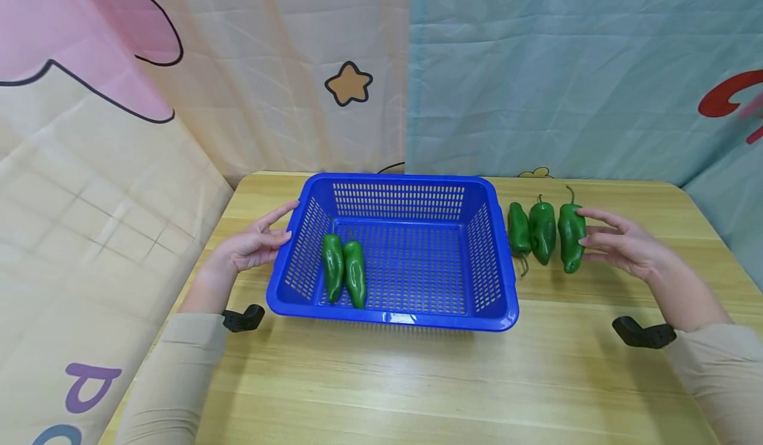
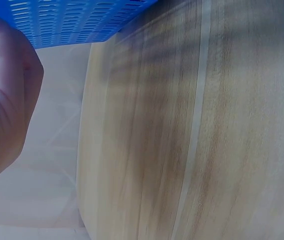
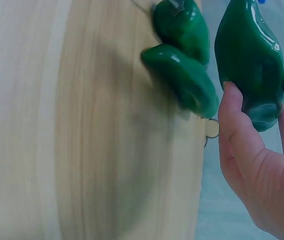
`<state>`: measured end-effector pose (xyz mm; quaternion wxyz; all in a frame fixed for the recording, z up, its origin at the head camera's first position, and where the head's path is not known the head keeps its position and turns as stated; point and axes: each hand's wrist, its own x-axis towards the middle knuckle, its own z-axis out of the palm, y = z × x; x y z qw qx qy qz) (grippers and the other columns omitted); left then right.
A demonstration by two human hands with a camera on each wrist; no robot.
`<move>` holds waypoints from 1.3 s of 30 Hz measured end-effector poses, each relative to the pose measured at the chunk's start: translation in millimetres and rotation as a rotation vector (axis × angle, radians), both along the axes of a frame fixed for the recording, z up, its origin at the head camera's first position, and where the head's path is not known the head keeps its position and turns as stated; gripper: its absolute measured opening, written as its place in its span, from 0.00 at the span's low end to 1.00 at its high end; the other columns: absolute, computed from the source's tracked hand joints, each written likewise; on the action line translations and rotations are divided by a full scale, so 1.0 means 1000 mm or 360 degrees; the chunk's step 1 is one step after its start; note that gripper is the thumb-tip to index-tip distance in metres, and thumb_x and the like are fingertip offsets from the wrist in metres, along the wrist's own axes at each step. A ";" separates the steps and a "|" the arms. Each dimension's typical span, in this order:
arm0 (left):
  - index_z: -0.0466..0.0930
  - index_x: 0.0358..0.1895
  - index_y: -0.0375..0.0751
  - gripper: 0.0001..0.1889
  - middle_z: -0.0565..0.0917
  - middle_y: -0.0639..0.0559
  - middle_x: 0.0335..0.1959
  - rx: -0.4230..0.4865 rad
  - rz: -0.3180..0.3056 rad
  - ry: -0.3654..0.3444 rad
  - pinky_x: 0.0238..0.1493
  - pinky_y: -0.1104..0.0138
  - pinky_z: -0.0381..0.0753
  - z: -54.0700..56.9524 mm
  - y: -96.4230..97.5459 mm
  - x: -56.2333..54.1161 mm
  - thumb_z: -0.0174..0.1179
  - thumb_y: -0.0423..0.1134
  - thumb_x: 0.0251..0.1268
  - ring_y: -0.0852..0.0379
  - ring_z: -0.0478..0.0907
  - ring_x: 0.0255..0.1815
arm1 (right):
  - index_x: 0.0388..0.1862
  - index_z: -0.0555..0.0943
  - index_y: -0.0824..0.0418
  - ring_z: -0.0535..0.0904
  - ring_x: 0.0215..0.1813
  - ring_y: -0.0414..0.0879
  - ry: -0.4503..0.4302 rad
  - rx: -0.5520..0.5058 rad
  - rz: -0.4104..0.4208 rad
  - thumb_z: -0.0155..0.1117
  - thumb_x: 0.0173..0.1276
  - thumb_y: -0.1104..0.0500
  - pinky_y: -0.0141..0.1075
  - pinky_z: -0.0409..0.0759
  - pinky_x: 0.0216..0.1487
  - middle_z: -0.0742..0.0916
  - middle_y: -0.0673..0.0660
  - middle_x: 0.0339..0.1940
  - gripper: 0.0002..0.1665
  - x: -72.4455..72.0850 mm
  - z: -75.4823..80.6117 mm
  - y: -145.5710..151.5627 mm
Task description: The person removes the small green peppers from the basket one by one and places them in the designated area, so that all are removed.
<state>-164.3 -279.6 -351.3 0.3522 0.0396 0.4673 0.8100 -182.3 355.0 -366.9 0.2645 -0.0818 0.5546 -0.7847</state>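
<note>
A green pepper point(image 1: 572, 238) is in my right hand point(image 1: 626, 246), pinched between the thumb and fingers. In the right wrist view the glossy pepper point(image 3: 252, 65) appears above the tabletop, the thumb on one side and fingers on the other. My left hand point(image 1: 256, 243) touches the left rim of a blue plastic basket point(image 1: 393, 318) with extended index finger and thumb; its other fingers are partly hidden. Inside the basket, near its left side, two green peppers point(image 1: 354, 274) lie side by side. The left wrist view shows the basket's slotted wall point(image 2: 77, 22) beside that hand.
Two more green peppers point(image 1: 542, 233) lie on the wooden table point(image 1: 417, 385), between the basket's right side and my right hand. Printed cloth curtains point(image 1: 536, 87) hang behind the table and along its left. A black wrist device point(image 1: 644, 332) sits on each forearm.
</note>
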 end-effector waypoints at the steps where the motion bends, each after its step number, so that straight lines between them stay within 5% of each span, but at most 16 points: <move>1: 0.30 0.74 0.57 0.40 0.80 0.41 0.45 -0.0004 0.0004 -0.0002 0.42 0.63 0.83 0.000 0.000 0.000 0.41 0.24 0.71 0.51 0.82 0.40 | 0.53 0.79 0.48 0.82 0.45 0.46 -0.0002 -0.0007 0.0008 0.44 0.66 0.80 0.40 0.83 0.41 0.83 0.51 0.45 0.32 0.000 -0.001 0.001; 25: 0.29 0.74 0.56 0.39 0.80 0.40 0.45 0.0036 -0.0002 -0.0014 0.43 0.63 0.82 -0.001 0.000 0.001 0.39 0.23 0.71 0.50 0.82 0.41 | 0.48 0.82 0.48 0.83 0.40 0.48 -0.0189 -0.0061 -0.0100 0.44 0.67 0.78 0.42 0.83 0.40 0.83 0.57 0.37 0.30 0.000 -0.022 0.008; 39: 0.30 0.74 0.56 0.40 0.81 0.41 0.43 -0.0013 0.0020 -0.0009 0.42 0.64 0.83 0.000 0.001 0.001 0.40 0.23 0.71 0.51 0.82 0.39 | 0.44 0.83 0.45 0.82 0.36 0.48 -0.0249 0.0104 -0.0189 0.46 0.67 0.77 0.41 0.83 0.39 0.81 0.58 0.34 0.29 -0.016 -0.029 0.006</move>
